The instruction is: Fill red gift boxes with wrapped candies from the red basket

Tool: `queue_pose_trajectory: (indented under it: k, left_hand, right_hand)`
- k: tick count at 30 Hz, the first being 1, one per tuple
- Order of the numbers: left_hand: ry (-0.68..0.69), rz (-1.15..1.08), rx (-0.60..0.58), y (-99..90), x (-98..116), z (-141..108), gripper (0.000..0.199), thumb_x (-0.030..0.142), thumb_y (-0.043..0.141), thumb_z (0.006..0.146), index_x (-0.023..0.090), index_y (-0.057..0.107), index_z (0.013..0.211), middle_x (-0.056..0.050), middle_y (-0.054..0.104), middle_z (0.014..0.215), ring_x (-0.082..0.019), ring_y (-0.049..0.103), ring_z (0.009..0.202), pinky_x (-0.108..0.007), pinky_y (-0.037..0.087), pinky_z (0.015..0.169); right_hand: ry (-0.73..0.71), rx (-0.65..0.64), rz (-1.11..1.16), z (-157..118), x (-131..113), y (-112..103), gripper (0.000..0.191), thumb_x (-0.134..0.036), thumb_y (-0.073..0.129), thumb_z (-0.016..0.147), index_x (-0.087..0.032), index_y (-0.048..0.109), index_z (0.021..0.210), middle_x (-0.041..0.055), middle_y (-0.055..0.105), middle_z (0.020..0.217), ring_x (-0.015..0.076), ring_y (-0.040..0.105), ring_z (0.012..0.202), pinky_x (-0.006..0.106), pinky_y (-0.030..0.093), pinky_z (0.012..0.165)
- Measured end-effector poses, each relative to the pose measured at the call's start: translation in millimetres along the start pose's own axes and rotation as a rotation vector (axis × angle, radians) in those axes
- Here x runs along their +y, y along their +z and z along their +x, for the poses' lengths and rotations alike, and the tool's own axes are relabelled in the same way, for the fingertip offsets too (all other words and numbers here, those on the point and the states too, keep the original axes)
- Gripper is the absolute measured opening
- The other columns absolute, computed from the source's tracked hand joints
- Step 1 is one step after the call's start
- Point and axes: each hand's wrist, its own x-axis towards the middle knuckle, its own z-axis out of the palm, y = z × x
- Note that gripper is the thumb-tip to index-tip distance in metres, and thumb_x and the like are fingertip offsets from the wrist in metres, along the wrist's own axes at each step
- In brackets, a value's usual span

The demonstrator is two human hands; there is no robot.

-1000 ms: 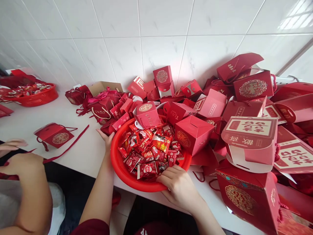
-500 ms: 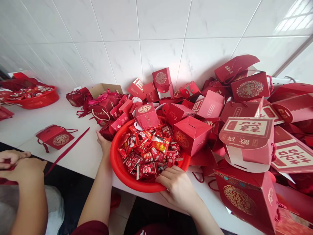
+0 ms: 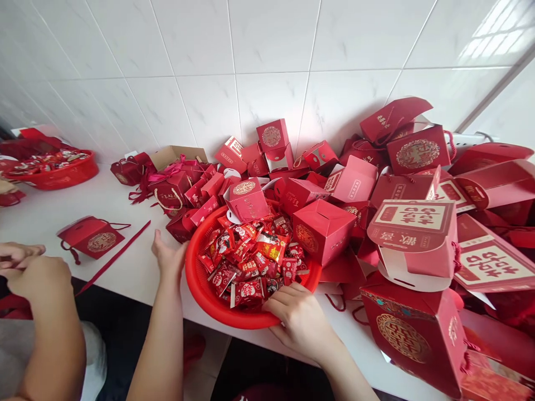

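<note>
A round red plastic basket point(image 3: 217, 316) full of red-wrapped candies point(image 3: 246, 262) stands at the counter's front edge. My right hand point(image 3: 295, 314) grips its front rim, fingers curled over the inside and the thumb below outside. My left hand point(image 3: 169, 253) is at the basket's left side, thumb stretched up and away, with its palm edge close to the rim. Some of its fingers are hidden, and I cannot tell whether it touches the basket. A red gift box point(image 3: 246, 200) rests over the basket's back rim; a larger closed red box point(image 3: 324, 231) leans at its right.
Many red gift boxes point(image 3: 412, 223) are heaped to the right and along the tiled wall point(image 3: 271, 94). At left lie a corded box point(image 3: 90, 236) and a red ribbon point(image 3: 112, 259). Another candy basket point(image 3: 62, 177) is farther left. A co-worker's hands point(image 3: 39, 273) are at the left edge.
My left hand has shifted slightly left, and its thumb has lifted away from the dark red box. My right hand keeps its grip on the rim. The view has shifted slightly.
</note>
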Motion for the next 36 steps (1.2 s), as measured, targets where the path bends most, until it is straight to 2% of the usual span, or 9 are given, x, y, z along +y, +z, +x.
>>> queue_pose_trajectory:
  k: [3,5,9,12,16,20,27,32,36]
  left_hand:
    - [0.007,-0.202,0.17,-28.6,39,-12,0.071,0.03,0.072,0.079,0.015,0.049,0.144,-0.02,0.045,0.154,-0.033,0.056,0.136,-0.051,0.05,0.113]
    - [0.14,-0.35,0.126,-46.2,77,-27,0.056,0.032,0.07,0.083,0.018,0.057,0.135,-0.012,0.062,0.14,-0.027,0.065,0.124,-0.048,0.053,0.111]
    - [0.395,-0.346,-0.269,-60.1,154,-60,0.03,0.042,0.069,0.089,0.023,0.069,0.113,-0.003,0.074,0.115,-0.024,0.072,0.11,-0.044,0.057,0.105]
    - [0.573,-0.158,-0.602,-41.4,182,-73,0.034,0.048,0.063,0.093,0.025,0.07,0.117,-0.003,0.075,0.113,-0.025,0.073,0.106,-0.042,0.059,0.101]
    - [0.762,0.27,-0.863,2.8,175,-75,0.059,0.05,0.061,0.092,0.023,0.057,0.144,-0.012,0.048,0.159,-0.035,0.05,0.144,-0.052,0.041,0.12]
    - [0.77,0.479,-0.986,22.7,160,-76,0.071,0.049,0.055,0.095,0.021,0.041,0.159,-0.013,0.025,0.171,-0.039,0.02,0.159,-0.064,0.02,0.127]
    - [0.757,0.485,-1.022,14.4,157,-76,0.078,0.055,0.06,0.091,0.023,0.041,0.159,-0.01,0.021,0.172,-0.037,0.015,0.16,-0.062,0.017,0.128]
    - [0.762,0.417,-1.009,17.3,152,-73,0.076,0.055,0.062,0.09,0.024,0.045,0.157,-0.011,0.026,0.17,-0.038,0.018,0.159,-0.063,0.018,0.128]
    - [0.78,0.398,-0.999,18.5,150,-72,0.074,0.054,0.063,0.089,0.026,0.046,0.155,-0.01,0.028,0.17,-0.037,0.02,0.159,-0.062,0.018,0.128]
  right_hand:
    - [-0.009,-0.055,0.1,1,-2,-14,0.009,-0.029,0.07,0.093,-0.021,0.069,0.097,0.001,0.073,0.088,0.0197,0.064,0.08,0.034,0.041,0.075]
    - [-0.049,-0.085,0.254,3,-2,-29,0.027,-0.043,0.073,0.093,-0.023,0.069,0.11,0.0016,0.075,0.099,0.0206,0.068,0.091,0.033,0.046,0.082]
    - [0.014,-0.032,0.401,10,4,-56,0.022,-0.04,0.059,0.104,-0.022,0.068,0.113,0.0047,0.074,0.107,0.0188,0.069,0.099,0.03,0.051,0.089]
    - [0.19,0.126,0.245,16,9,-69,0.02,-0.029,0.051,0.107,-0.02,0.069,0.105,0.0061,0.072,0.097,0.0199,0.068,0.089,0.032,0.053,0.082]
    - [0.199,0.47,0.183,16,12,-86,0.013,-0.022,0.053,0.104,-0.022,0.067,0.106,0.0061,0.071,0.103,0.02,0.069,0.095,0.033,0.056,0.087]
    - [0.26,0.792,-0.05,17,20,-98,0.02,-0.029,0.061,0.1,-0.024,0.063,0.119,0.0127,0.061,0.133,0.0293,0.058,0.127,0.049,0.049,0.109]
    - [0.638,0.592,-0.071,41,57,-91,0.07,-0.057,0.061,0.096,-0.018,0.039,0.15,0.027,0.02,0.168,0.0487,0.016,0.156,0.077,0.035,0.112]
    - [0.783,0.583,-0.006,42,63,-85,0.072,-0.065,0.061,0.092,-0.02,0.045,0.145,0.0282,0.011,0.17,0.0526,0.033,0.148,0.074,0.046,0.102]
    - [0.689,0.639,-0.053,39,58,-82,0.071,-0.056,0.069,0.088,-0.022,0.044,0.145,0.0227,0.03,0.163,0.0467,0.042,0.143,0.07,0.045,0.108]
